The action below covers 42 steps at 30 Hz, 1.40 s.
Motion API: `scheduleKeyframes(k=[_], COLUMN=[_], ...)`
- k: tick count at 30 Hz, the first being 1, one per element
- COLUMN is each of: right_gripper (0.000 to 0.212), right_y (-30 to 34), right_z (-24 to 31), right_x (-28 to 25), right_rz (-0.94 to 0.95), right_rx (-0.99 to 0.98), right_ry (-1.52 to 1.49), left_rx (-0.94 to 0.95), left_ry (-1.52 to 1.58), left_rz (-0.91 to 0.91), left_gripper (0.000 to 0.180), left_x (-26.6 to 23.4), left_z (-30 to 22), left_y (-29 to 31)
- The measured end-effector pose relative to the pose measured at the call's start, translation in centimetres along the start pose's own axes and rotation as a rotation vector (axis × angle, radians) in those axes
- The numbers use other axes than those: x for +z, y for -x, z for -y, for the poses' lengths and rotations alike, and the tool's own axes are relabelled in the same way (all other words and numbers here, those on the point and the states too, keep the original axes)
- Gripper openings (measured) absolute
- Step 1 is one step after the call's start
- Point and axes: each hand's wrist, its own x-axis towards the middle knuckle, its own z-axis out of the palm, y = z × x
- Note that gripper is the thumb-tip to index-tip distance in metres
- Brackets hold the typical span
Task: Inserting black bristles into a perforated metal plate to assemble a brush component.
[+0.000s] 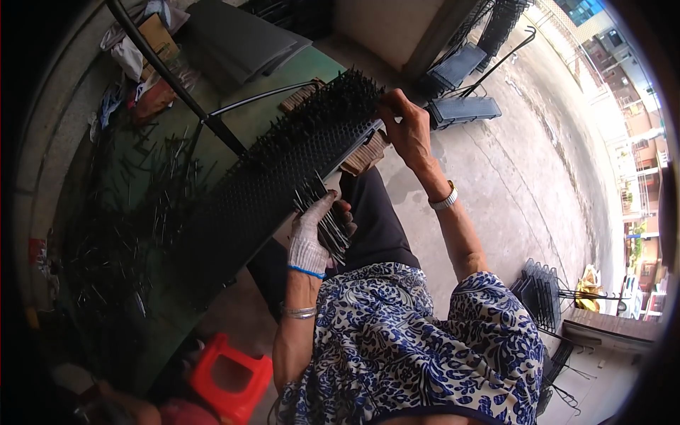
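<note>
Your gloved left hand (312,230), just below centre toward 7 o'clock, is closed around a bundle of thin rods (334,239). Your bare right hand (409,131), at 1 o'clock, has its fingers bent in at the end of the dark rods (322,106) bristling at 12 o'clock; you cannot tell from here whether it grips 1 of them. The perforated black panel (244,188) slants from 8 o'clock toward 1 o'clock, partly over the green table (306,65).

Each rod looks light, stiff and smooth, likely to slide against its neighbours, so hold the bundle around its middle and pinch single rods near 1 end. The panel seems rigid; its plain rim should give your fingers a cleaner hold than the bristling part.
</note>
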Motion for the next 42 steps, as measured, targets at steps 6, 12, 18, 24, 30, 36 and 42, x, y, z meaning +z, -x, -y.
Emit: scheduleKeyframes(k=[6, 12, 18, 24, 30, 36, 42], right_gripper=[0.006, 0.006, 0.008, 0.010, 0.010, 0.013, 0.021], right_y=[-1.3, -1.7, -1.4, -1.8, -1.4, -0.3, 2.3], right_z=[-0.5, -0.8, -1.1, -2.1, -1.0, -1.7, 2.7], right_x=[-1.0, -1.4, -1.1, -0.2, 1.6, 2.5, 1.0], right_rz=[0.122, 0.222, 0.250, 0.308, 0.139, 0.081, 0.237], right_rx=[-0.084, -0.225, -0.240, -0.133, -0.168, -0.102, 0.141], right_ry=[0.025, 0.056, 0.047, -0.010, 0.260, 0.399, -0.004], left_rx=[0.002, -0.016, -0.011, 0.006, 0.015, 0.010, 0.039], left_ry=[-0.013, 0.055, 0.054, 0.030, -0.054, -0.103, -0.104], left_rz=[0.017, 0.017, 0.008, 0.019, -0.017, -0.071, -0.112], left_gripper=[0.011, 0.011, 0.011, 0.011, 0.014, 0.014, 0.011], left_x=[-0.1, -0.1, 0.2, 0.9, 0.4, 1.9, 2.1], left_z=[0.1, 0.1, 0.2, 0.2, 0.3, 0.0, -0.2], left_y=[-0.1, -0.1, 0.1, 0.4, 0.0, 1.1, 1.6])
